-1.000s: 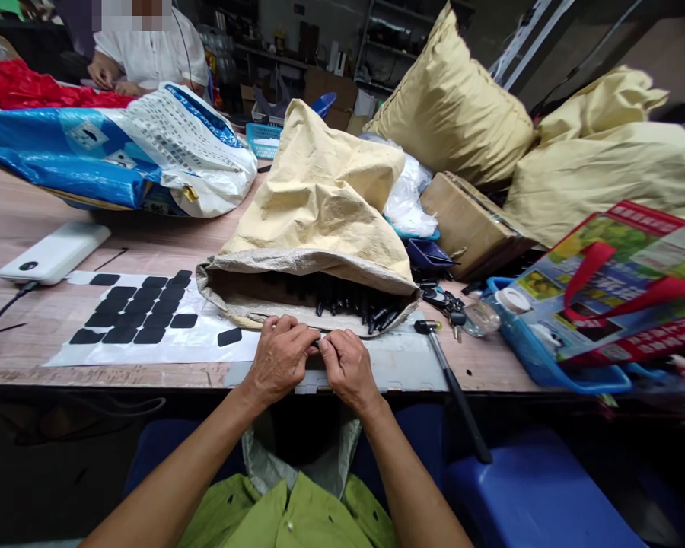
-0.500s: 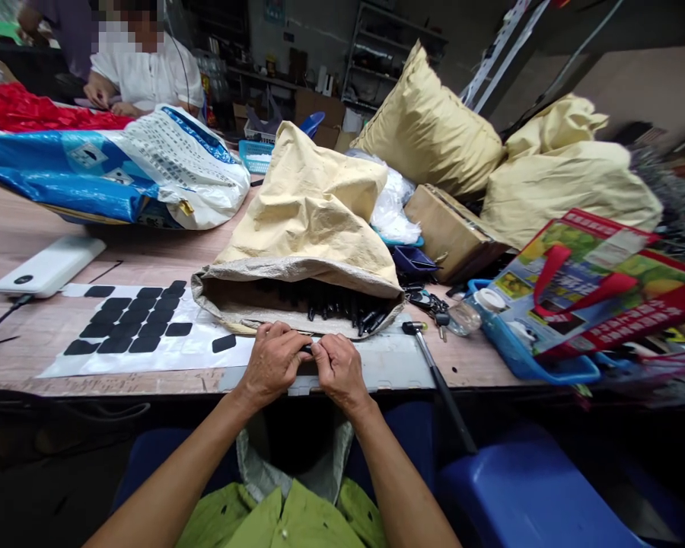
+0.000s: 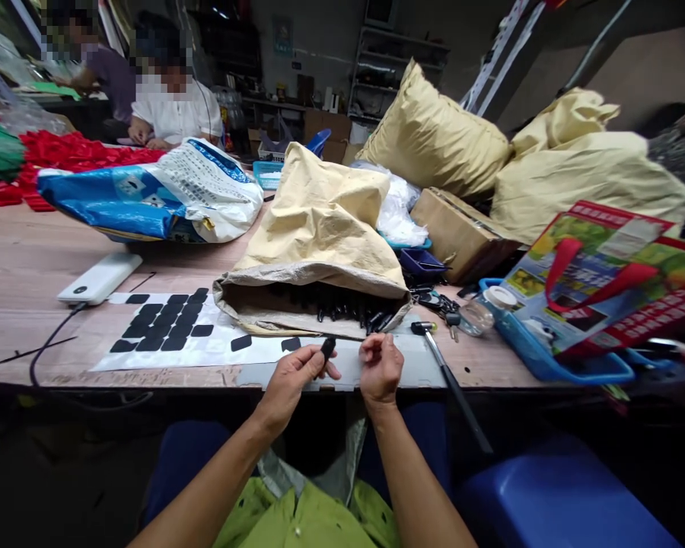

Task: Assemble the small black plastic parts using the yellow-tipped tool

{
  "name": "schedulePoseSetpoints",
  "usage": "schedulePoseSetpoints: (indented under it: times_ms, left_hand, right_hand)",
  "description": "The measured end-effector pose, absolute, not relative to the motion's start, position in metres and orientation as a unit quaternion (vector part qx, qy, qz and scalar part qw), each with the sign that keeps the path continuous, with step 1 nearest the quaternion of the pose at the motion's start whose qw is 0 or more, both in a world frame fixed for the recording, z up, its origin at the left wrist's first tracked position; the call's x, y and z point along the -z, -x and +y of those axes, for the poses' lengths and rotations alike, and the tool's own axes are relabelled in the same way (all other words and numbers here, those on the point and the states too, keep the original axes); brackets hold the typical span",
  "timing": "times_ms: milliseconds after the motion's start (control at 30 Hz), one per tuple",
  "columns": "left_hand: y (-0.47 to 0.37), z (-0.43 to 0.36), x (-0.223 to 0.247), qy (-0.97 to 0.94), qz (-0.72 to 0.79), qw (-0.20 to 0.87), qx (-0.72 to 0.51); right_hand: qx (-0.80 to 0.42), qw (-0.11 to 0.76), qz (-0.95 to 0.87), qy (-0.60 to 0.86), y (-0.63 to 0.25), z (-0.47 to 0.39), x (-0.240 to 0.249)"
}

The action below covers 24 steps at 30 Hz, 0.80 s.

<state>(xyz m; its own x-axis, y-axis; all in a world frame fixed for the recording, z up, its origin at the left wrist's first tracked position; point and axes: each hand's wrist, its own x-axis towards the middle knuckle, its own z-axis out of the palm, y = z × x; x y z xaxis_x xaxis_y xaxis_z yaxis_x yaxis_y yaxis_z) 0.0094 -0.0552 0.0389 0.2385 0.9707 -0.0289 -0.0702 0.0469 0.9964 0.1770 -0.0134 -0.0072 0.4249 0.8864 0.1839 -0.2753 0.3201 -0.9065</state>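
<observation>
Between the thumb and fingers of my left hand [image 3: 292,378] is a small black cylindrical piece [image 3: 328,348], its end pointing up. My right hand [image 3: 381,371] is apart from it to the right, fingers curled and pinched; whatever is in them, if anything, cannot be made out. Just beyond both hands a cream cloth sack [image 3: 320,221] lies with its mouth toward me, and several slim black pieces [image 3: 342,308] show inside. To the left, rows of black rounded patches [image 3: 171,323] lie on a white sheet [image 3: 214,352].
A hammer [image 3: 442,365] lies over the table edge at right, near keys [image 3: 452,320] and a blue basket [image 3: 548,361]. A white power bank [image 3: 100,279] and a blue-white bag [image 3: 148,194] are on the left. Two people sit across the table, one in a white shirt [image 3: 176,114].
My hands, together on the black piece before, have parted; the piece stays in my left hand and my right hand has moved right. One more black patch shows by the sack. The view has shifted.
</observation>
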Motion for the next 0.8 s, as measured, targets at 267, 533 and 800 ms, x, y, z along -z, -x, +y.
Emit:
schedulePoseSetpoints:
  times_ms: [267, 533, 800]
  left_hand:
    - [0.001, -0.098, 0.049, -0.666, 0.592, 0.444, -0.095]
    - [-0.003, -0.085, 0.013, -0.751, 0.444, 0.488, 0.006]
    - [-0.070, 0.045, -0.061, -0.792, 0.489, 0.270, -0.246]
  right_hand:
    - [-0.423, 0.736, -0.332, 0.410, -0.180, -0.010, 0.005]
    - [-0.203, 0.617, -0.540, 0.536, -0.182, -0.037, 0.012]
    - [0.123, 0.361, -0.722, 0.577, -0.190, -0.049, 0.040]
